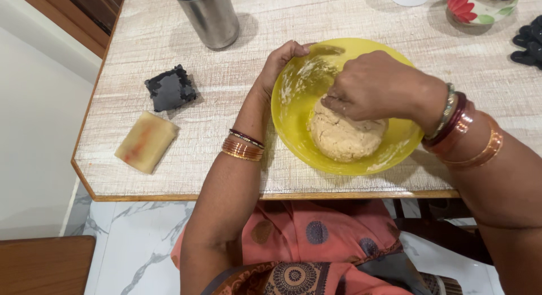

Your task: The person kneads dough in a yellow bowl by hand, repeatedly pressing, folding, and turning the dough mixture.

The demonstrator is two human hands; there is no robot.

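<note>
A yellow bowl [293, 125] sits on the pale wood-grain table [186, 159] and holds a tan ball of dough [341, 140]. My right hand [375, 86] is closed into a fist, with its knuckles pressed into the top of the dough. My left hand [279, 63] grips the bowl's far-left rim, fingers curled over the edge. Flour streaks the inside wall of the bowl. Both wrists wear bangles.
A steel tumbler [209, 15] stands at the back left. A dark crumpled cloth [169, 89] and a folded yellow cloth [145, 141] lie to the left. A floral jar [480, 4] and a black object [528, 44] sit at the back right.
</note>
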